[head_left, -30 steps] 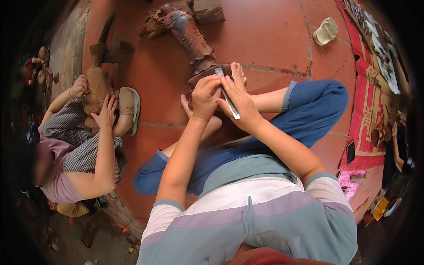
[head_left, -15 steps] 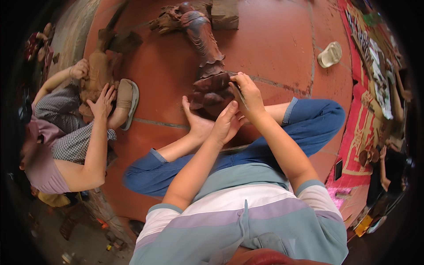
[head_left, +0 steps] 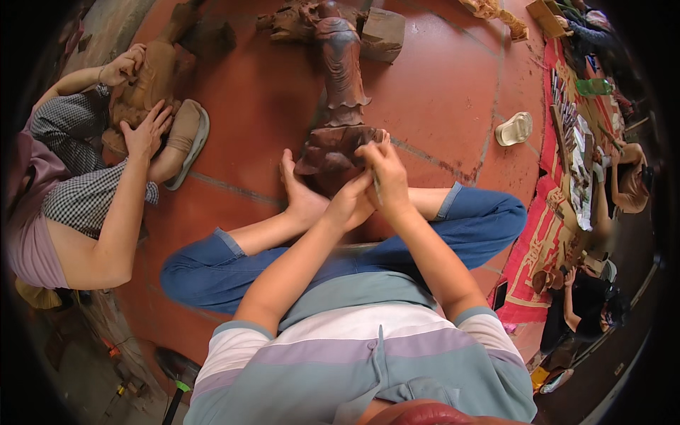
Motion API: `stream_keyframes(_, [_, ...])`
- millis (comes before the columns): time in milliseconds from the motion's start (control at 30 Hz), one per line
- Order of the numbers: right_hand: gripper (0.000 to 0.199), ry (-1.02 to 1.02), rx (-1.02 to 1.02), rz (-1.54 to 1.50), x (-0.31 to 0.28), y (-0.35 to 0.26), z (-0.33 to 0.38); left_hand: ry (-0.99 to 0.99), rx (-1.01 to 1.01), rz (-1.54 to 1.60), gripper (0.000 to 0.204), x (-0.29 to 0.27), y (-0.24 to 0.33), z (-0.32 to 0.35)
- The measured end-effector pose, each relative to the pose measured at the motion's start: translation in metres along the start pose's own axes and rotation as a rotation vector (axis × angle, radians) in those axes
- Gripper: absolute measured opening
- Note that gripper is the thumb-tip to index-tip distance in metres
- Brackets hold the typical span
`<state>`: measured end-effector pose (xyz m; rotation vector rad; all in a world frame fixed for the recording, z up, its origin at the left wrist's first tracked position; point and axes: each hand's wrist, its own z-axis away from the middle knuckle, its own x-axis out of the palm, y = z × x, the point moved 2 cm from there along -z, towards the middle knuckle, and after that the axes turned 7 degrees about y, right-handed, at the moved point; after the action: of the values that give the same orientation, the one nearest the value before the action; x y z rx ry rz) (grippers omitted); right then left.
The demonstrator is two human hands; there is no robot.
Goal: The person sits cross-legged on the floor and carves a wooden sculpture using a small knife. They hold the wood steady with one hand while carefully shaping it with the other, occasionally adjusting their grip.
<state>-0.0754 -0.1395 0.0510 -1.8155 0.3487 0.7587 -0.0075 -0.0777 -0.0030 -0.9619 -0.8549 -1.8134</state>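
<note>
A dark brown carved wooden statue [head_left: 341,67] lies on the red tile floor, its wide base [head_left: 327,150] pointing at my crossed bare feet [head_left: 301,198]. My right hand [head_left: 387,172] rests against the right edge of the base, gripping a thin metal carving tool [head_left: 374,188] that is mostly hidden by the fingers. My left hand [head_left: 349,204] presses up against the right hand from below, fingers bunched on the tool's shaft. My legs in blue jeans [head_left: 467,223] frame the work.
A person at the left holds another brown carving [head_left: 152,74] with both hands. A wood block [head_left: 382,32] lies by the statue. A pale sandal [head_left: 513,129] lies to the right, beyond it a red mat [head_left: 545,227] with several tools, a green bottle [head_left: 591,86] and other people.
Both hands came down from a raised position over the statue to its base. The tool, plainly visible a second ago, is now mostly covered by my fingers.
</note>
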Motion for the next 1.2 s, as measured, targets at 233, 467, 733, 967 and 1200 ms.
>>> stream_keyframes(233, [0.007, -0.008, -0.342, 0.358, 0.026, -0.005, 0.023, -0.009, -0.105, 0.119, 0.05, -0.018, -0.006, 0.028])
stream_keyframes(467, [0.021, 0.097, -0.113, 0.084, 0.004, 0.024, 0.002, 0.143, 0.038, -0.276, 0.045, 0.001, 0.01, 0.003])
stream_keyframes(733, [0.008, 0.155, 0.121, -0.165, 0.02, 0.04, 0.014, 0.227, 1.073, -1.682, 0.033, 0.012, 0.045, -0.005])
stream_keyframes(967, [0.01, -0.065, -0.111, -0.599, -0.002, -0.012, 0.001, 0.223, 0.977, -1.437, 0.029, -0.021, 0.045, -0.012])
stream_keyframes(1200, [0.033, -0.07, -0.537, -0.433, 0.02, -0.013, -0.011, -0.059, 0.445, -0.246, 0.052, 0.018, 0.051, -0.003])
